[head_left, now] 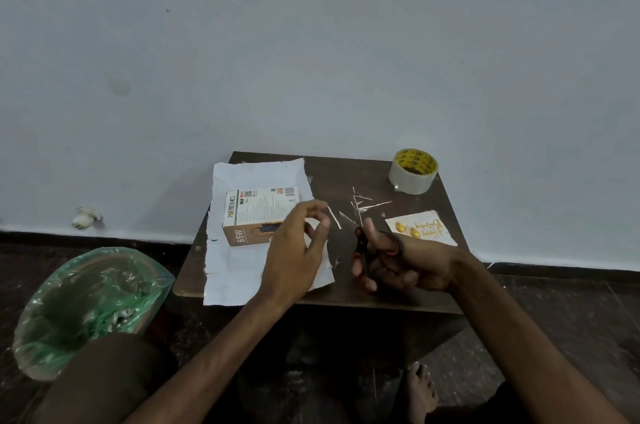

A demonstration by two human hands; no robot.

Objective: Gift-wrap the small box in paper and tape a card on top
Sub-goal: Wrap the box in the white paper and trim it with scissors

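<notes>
A small white and tan box (258,212) printed "65W" lies on a sheet of white paper (232,271) spread over the left half of a dark brown table (398,292). My left hand (294,250) hovers over the paper's right edge just right of the box, fingers loosely curled, holding nothing that I can see. My right hand (398,264) grips black scissors (362,240) with the blades pointing away from me. A pale card (422,227) with gold lettering lies to the right, and a roll of clear tape (412,171) stands at the table's far right corner.
Thin paper slivers (360,207) lie scattered mid-table. A bin lined with a green bag (86,305) stands on the dark floor at the left. A grey wall rises right behind the table. My knee and bare foot (420,389) are below the front edge.
</notes>
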